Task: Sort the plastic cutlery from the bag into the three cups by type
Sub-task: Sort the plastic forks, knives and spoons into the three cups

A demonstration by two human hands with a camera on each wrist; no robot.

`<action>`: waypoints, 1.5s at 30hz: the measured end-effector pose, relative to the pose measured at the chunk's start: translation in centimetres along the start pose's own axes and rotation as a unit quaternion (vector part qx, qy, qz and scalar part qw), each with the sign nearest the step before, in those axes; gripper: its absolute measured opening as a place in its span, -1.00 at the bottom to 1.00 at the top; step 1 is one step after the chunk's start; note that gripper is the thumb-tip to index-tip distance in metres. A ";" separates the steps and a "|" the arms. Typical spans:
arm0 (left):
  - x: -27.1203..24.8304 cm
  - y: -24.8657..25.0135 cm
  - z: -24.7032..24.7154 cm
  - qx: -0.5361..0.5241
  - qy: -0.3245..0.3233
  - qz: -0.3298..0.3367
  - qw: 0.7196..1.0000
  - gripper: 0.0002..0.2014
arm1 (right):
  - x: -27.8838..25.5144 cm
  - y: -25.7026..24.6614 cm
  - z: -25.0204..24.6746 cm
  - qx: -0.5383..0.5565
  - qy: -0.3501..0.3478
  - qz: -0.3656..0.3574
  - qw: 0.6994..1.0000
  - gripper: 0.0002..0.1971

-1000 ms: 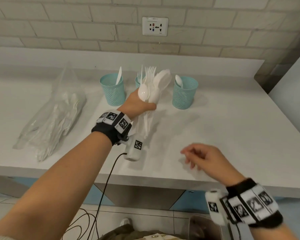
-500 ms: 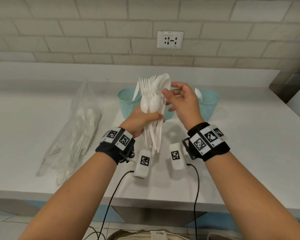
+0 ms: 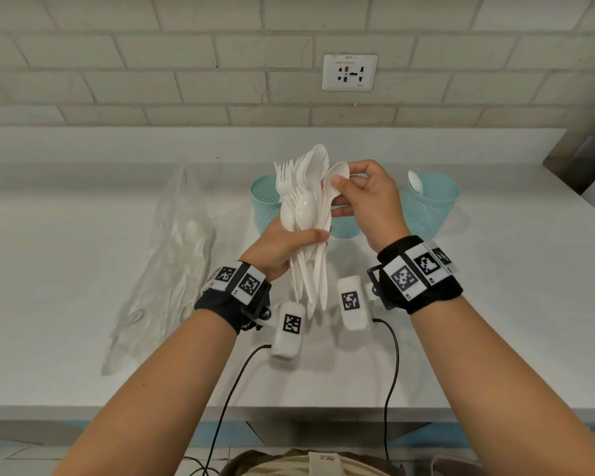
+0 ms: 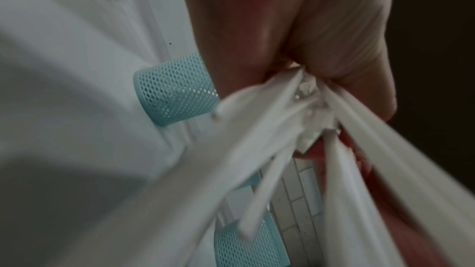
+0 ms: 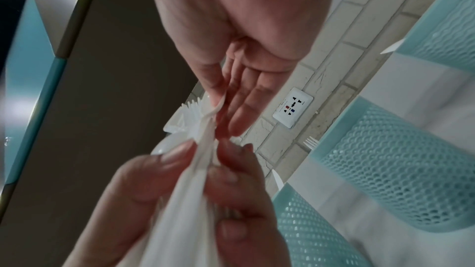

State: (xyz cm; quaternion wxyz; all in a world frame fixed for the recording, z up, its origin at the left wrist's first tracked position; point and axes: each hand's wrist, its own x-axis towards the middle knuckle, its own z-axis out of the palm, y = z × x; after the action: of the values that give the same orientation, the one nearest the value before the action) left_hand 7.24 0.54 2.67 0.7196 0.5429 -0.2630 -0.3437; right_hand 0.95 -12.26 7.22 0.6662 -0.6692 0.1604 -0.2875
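Note:
My left hand (image 3: 308,238) grips a bundle of white plastic forks and spoons (image 3: 304,214) upright above the counter, heads up. My right hand (image 3: 345,180) pinches the bowl of one spoon (image 3: 337,174) at the bundle's right edge. Three teal mesh cups stand behind: the left cup (image 3: 264,205), the middle cup (image 3: 347,227) mostly hidden by my hands, and the right cup (image 3: 428,209) with a spoon (image 3: 415,182) in it. In the left wrist view the handles (image 4: 277,155) fan out from my fist. The right wrist view shows the pinched spoon (image 5: 208,123) between thumb and fingers.
The clear plastic bag (image 3: 172,266) with more white cutlery lies on the white counter (image 3: 512,304) to the left. A brick wall with a socket (image 3: 350,72) rises behind the cups. Camera cables hang below my wrists over the counter's front edge.
My right hand rose from near the counter's front edge to the bundle and took hold of one spoon's bowl. My left hand kept gripping the bundle.

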 end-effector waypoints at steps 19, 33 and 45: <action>2.4 0.7 2.4 -0.028 0.035 -0.002 0.999 -0.57 | 3.4 -0.4 -2.0 0.044 0.017 0.045 0.998 -0.89; 3.5 0.1 2.0 0.039 0.071 -0.017 0.997 -0.75 | 6.7 -0.9 -5.0 0.058 0.081 -0.004 0.995 -0.84; 3.7 0.5 2.3 0.112 0.021 -0.015 0.993 -0.71 | 7.8 -0.7 -4.4 0.048 0.004 -0.018 0.999 -0.90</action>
State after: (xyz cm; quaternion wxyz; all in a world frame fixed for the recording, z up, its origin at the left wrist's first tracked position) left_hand 7.94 -3.66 3.79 0.6548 0.6310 -0.2760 -0.3114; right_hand 4.36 -20.39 9.05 0.6920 -0.6378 0.1366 -0.3093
